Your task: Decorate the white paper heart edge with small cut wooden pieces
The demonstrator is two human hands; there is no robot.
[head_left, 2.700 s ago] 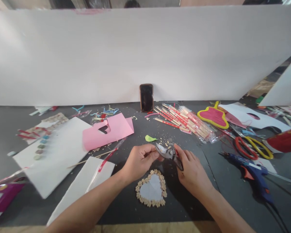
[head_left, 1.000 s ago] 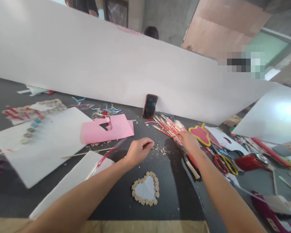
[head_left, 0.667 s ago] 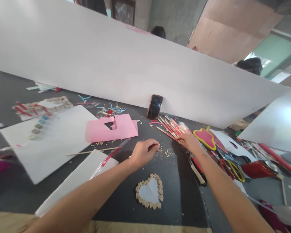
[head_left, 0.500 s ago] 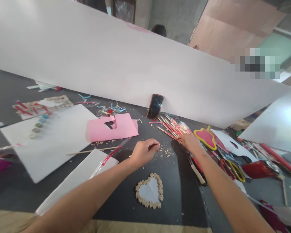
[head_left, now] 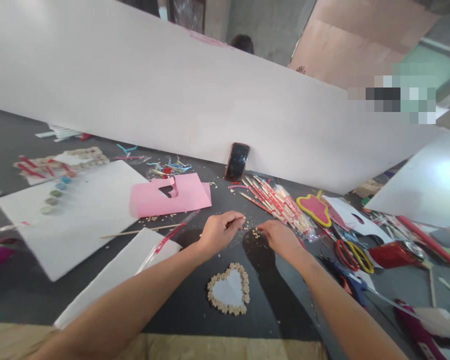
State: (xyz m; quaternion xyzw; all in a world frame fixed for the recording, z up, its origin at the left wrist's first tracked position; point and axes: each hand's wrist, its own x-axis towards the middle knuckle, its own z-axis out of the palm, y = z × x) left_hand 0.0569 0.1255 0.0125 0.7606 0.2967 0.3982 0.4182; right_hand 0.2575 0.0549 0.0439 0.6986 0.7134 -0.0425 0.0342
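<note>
Over dark table, your left hand, right hand pinched narrow near pale bits; can't tell what's held. White-centred heart nearer you.

Clock positions are taken from the heart-shaped paper piece on the bench. Left hand: 12 o'clock, thumb and fingers drawn together; contents too small to tell. Right hand: between 1 and 2 o'clock, fingertips at scattered chips. Red-banded sticks: 1 o'clock. Smartphone: 12 o'clock, leaning on the white panel. Glue gun: 3 o'clock.
</note>
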